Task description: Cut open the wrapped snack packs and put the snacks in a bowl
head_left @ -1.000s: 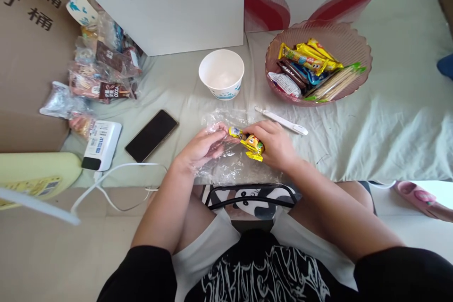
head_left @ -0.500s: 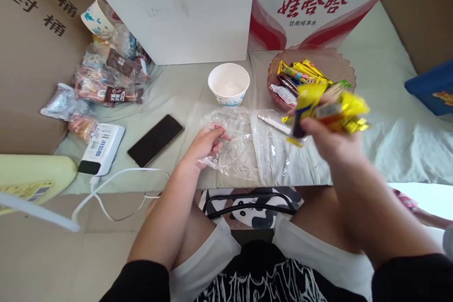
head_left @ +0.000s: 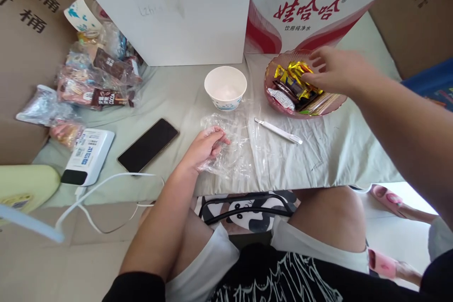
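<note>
My left hand (head_left: 211,145) rests on the cloth-covered table with its fingers curled on a crumpled clear plastic bag (head_left: 238,155). My right hand (head_left: 331,68) is over the right side of a pink ribbed bowl (head_left: 273,103), its fingers apart and nothing in them. Yellow-wrapped snacks (head_left: 295,75), a dark brown packet and a white packet lie in that bowl. Beyond the bag stands a white paper bowl (head_left: 225,86) with a blue pattern at its base. A thin white knife-like tool (head_left: 278,130) lies between the bag and the pink bowl.
Left of the bag lie a black phone (head_left: 148,145) and a white power device (head_left: 88,156) with a cable (head_left: 106,180). Bagged snacks (head_left: 102,75) pile up at the far left. White cartons (head_left: 198,14) wall the back. Someone's feet in pink slippers (head_left: 384,264) show at lower right.
My right hand has moved up and right to the pink bowl. The yellow-wrapped snacks it held now lie inside. The left hand has stayed on the bag.
</note>
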`<state>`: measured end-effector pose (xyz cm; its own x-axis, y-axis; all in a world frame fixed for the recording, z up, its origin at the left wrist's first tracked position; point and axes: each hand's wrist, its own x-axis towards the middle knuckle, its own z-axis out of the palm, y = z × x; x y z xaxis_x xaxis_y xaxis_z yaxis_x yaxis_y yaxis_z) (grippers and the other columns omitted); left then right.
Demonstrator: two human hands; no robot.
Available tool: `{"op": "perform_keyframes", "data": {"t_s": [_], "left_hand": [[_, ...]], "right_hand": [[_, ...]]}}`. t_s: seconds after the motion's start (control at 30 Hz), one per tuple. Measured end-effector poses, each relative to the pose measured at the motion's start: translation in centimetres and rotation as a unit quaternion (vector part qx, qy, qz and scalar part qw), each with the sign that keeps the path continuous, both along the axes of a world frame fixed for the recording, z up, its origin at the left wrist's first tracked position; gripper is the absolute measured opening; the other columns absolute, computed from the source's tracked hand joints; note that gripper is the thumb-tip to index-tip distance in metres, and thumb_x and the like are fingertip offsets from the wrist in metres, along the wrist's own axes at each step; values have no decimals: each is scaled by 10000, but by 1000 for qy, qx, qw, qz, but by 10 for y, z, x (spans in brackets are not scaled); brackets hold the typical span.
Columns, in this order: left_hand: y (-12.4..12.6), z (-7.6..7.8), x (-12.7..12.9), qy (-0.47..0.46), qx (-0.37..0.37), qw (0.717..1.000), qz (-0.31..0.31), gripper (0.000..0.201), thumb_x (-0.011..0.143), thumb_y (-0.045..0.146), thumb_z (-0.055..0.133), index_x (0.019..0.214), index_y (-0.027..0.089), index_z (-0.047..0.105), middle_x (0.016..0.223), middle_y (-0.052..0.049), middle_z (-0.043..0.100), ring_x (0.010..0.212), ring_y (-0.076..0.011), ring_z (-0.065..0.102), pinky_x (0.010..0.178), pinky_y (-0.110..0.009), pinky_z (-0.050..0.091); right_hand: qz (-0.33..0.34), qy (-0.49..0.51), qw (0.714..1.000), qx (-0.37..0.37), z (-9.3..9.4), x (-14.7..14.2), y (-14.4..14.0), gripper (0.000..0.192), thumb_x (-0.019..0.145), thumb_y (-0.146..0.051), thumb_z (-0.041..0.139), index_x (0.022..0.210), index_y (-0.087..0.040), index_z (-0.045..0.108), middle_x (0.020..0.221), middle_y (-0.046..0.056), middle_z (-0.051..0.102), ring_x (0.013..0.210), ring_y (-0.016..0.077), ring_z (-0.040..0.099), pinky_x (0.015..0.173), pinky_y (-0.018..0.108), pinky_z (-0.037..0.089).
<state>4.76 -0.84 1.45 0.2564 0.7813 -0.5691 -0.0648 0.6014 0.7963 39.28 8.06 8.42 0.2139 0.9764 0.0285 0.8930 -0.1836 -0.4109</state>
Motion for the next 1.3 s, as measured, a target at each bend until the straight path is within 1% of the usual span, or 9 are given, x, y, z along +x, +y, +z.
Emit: {"op": "perform_keyframes", "data": {"t_s": [0.2,0.33,0.47,0.63,0.77,1.0,1.13,1.23,1.3], "left_hand": [[-3,-2,-3,-5,50,997,-53,278,759,375,778,828,184,588,877,-76,789,392,-9,338,408,-176,219],[-11,-3,-3,45,147,983,-104,239,768,390,773,818,182,667,1073,-79,805,424,-27,440,439,-211,376],[-18,-5,-8,35,167,978,-121,244,758,403,762,820,179,688,1113,-93,807,407,-28,474,434,-223,398],[-13,-5,-22,-34,130,989,-62,303,739,464,744,829,180,684,950,-93,813,457,-96,618,362,-191,239],[-3,-4,-27,-44,145,988,40,270,720,428,759,743,170,683,827,-84,785,797,-198,773,543,-201,505],[7,-3,-30,12,86,975,204,338,849,369,671,597,193,528,582,4,621,467,-76,576,435,-180,394],[-2,4,-32,-28,62,982,178,172,868,366,685,873,199,645,730,-22,718,621,-137,716,559,-204,527],[-15,11,-36,-2,49,996,74,617,761,203,796,1337,232,578,768,-17,755,643,-190,758,577,-231,554],[-21,14,-40,21,77,994,79,864,728,134,814,1497,273,444,726,24,744,568,-156,724,522,-195,507]], "right_hand": [[50,164,978,115,-7,-54,-83,132,891,-180,621,1017,-200,654,1006,76,722,895,180,666,920,418,547],[138,349,925,53,-56,-105,-123,553,907,-494,682,1364,-232,515,1220,132,700,997,245,720,787,403,612],[71,342,935,58,-96,-127,-133,788,807,-458,784,1471,-252,412,1204,143,727,779,225,721,666,392,595],[44,342,938,23,-100,-110,-132,408,806,-339,736,1185,-246,620,746,-6,725,520,156,587,554,337,510],[30,452,889,73,-93,-101,-130,229,877,-350,677,1079,-260,616,600,-56,623,535,161,621,541,307,519],[-10,464,873,150,-87,-94,-134,233,924,-463,706,1037,-289,599,655,-62,603,404,97,486,396,255,426],[-28,466,863,191,-88,-92,-136,320,912,-574,710,957,-273,613,693,-38,619,418,92,493,395,259,442],[-43,486,851,193,-88,-90,-135,347,903,-597,711,959,-268,614,735,-36,636,436,87,512,408,260,463],[-38,504,843,185,-86,-89,-136,344,886,-577,737,1019,-285,613,795,-37,662,482,95,558,452,274,510]]}}
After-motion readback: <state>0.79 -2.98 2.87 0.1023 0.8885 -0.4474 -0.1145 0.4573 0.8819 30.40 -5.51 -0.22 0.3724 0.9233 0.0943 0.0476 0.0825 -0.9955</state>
